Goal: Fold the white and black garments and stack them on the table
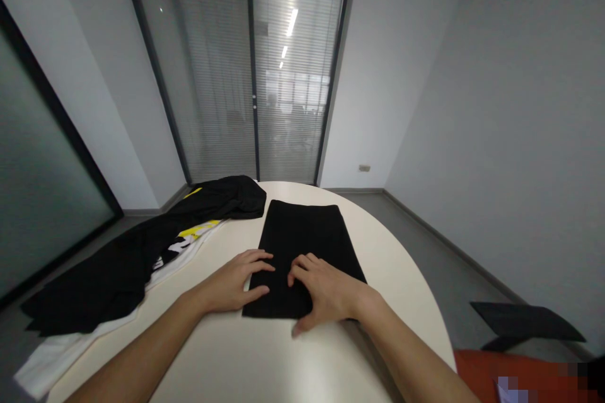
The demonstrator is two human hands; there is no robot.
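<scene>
A black folded garment (307, 230) lies flat on a round white table (246, 359), its shape a neat panel with straight edges. My left hand (241, 280) rests at the garment's left edge, fingers apart and reaching onto the cloth. Over the garment's near right part is my right hand (324, 289), its fingers bent and its thumb spread out past the near edge. Neither hand visibly grips the fabric. Whether the right fingertips press on the cloth cannot be made out.
Along the table's left side lie a rumpled black garment (118, 258) and, beneath it, a white garment (61, 356) with yellow and black print. An orange-red chair seat (472, 368) and a black armrest (524, 321) stand at lower right. Glass panels with blinds rise behind.
</scene>
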